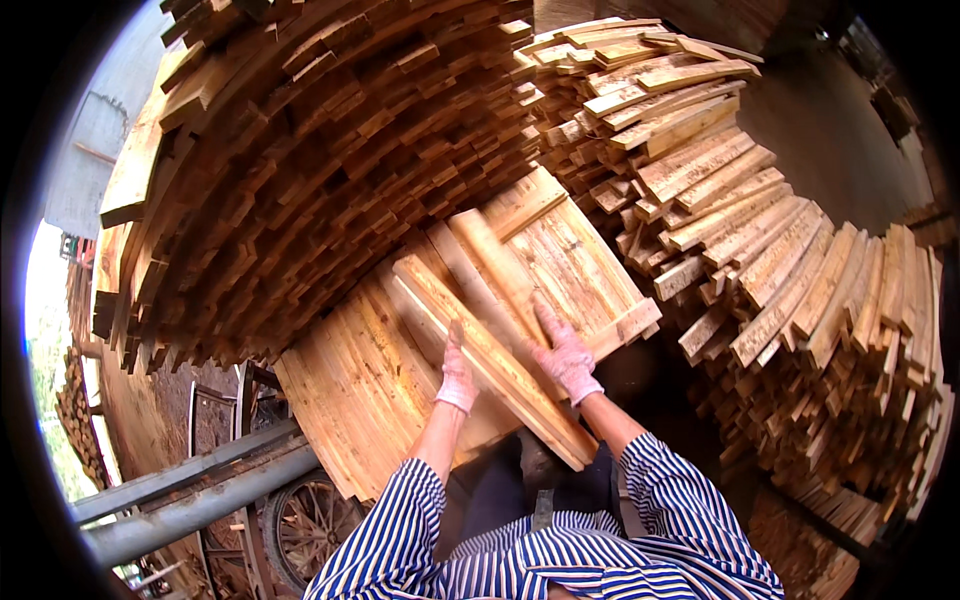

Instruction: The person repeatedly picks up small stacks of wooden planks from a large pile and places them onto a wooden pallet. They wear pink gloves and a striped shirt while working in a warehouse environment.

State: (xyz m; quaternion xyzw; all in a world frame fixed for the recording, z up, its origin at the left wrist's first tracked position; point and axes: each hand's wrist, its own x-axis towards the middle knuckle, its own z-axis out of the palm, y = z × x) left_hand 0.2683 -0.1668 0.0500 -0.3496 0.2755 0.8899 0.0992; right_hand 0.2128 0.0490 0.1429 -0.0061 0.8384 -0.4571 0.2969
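A long wooden slat (495,360) lies slantwise across a light wood tabletop of boards (340,380), its near end reaching past the edge toward my body. My left hand (458,372), in a thin pale glove, grips the slat's left side with the thumb up against it; its other fingers are mostly hidden. My right hand (567,357), gloved alike, is on the right of the slat, its fingers apart over the boards. Motion blurs another board (485,250) just beyond the right hand. A short crosspiece (625,328) runs along the tabletop's right edge.
A tall stack of slats (340,170) rises close beyond the tabletop. A curved pile of slats (740,200) stands to the right. At the lower left are grey metal rails (200,500) and a spoked wheel (310,530).
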